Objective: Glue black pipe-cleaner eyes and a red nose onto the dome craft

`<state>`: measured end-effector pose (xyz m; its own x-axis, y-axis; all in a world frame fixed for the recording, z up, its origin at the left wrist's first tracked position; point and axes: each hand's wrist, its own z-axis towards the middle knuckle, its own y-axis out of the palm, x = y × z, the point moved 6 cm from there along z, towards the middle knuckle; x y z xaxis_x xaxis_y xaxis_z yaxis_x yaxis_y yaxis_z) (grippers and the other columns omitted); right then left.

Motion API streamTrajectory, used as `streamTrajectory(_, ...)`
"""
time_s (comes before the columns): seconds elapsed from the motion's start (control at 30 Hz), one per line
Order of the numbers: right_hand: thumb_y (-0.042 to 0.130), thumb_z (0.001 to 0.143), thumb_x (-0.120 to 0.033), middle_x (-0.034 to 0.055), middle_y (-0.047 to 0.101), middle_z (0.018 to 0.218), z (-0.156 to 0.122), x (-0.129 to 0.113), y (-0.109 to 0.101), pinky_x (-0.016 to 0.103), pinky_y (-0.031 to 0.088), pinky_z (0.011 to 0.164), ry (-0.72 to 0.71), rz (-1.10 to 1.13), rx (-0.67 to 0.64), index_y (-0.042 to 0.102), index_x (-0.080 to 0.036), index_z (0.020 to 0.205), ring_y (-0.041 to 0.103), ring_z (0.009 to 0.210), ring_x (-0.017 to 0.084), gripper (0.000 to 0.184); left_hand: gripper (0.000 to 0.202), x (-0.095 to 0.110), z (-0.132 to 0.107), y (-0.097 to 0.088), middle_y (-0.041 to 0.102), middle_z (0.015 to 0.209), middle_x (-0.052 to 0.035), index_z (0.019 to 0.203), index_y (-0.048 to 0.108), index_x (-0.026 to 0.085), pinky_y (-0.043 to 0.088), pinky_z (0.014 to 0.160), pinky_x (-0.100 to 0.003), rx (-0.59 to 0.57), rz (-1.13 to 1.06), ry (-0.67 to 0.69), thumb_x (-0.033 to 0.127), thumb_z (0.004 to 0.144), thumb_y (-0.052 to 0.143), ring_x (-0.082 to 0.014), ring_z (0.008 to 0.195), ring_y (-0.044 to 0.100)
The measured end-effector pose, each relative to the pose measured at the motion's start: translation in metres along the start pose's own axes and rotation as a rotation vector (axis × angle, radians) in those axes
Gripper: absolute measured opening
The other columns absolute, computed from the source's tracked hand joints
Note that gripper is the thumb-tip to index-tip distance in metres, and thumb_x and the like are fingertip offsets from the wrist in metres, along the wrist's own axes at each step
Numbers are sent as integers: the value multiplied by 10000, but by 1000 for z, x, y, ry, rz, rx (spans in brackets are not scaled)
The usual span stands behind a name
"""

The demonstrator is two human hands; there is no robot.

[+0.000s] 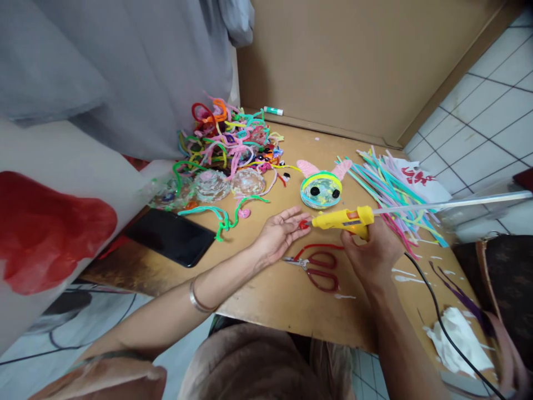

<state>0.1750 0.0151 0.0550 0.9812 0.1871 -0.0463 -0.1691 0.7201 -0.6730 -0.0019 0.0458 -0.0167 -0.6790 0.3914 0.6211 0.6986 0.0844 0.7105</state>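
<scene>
My left hand [281,233] is palm up over the table, thumb and fingertips closed on a small red coiled piece [304,225]. In my right hand [372,250] is a yellow hot glue gun [343,220], its nozzle at the red piece. A long pale glue stick [449,203] sticks out of its back. Just beyond the nozzle sits a round animal head [320,191] with black eyes, pink ears and a yellow-green band. Below my hands lie red-handled scissors [322,271] and a red pipe cleaner [322,245].
A pile of colourful pipe cleaners [233,136] and clear round pieces [211,185] fill the back left. Nearer is a black phone [170,236]. Straight pipe cleaners [387,186] lie at right, by a brown bag [506,278]. The gun's black cord [433,303] runs down the right side.
</scene>
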Motion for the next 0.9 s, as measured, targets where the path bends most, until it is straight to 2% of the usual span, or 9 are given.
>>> streamTrajectory(0.37, 568, 731, -286, 8, 541, 676, 0, -1, 1, 288, 345, 565, -8, 21, -10, 545, -198, 845, 503, 609, 184, 146, 336, -1, 0, 0, 678, 1059, -174, 1043, 557, 72, 462, 995, -425, -22, -33, -3, -73, 745, 499, -215, 994, 665)
streamTrajectory(0.63, 566, 733, -275, 11, 556, 691, -1, -1, 3, 285, 350, 581, -25, 38, -31, 558, -192, 876, 515, 630, 186, 166, 346, -1, 1, 0, 687, 1023, -153, 1056, 550, 72, 468, 984, -416, -5, -27, -8, -82, 754, 481, -186, 904, 682)
streamTrajectory(0.9, 559, 738, -288, 6, 530, 675, -2, 2, 4, 284, 330, 570, -32, 28, -29, 541, -199, 833, 490, 621, 183, 132, 367, -2, 2, -1, 675, 1054, -177, 1078, 546, 62, 469, 978, -422, -12, -23, -5, -77, 743, 492, -187, 881, 687)
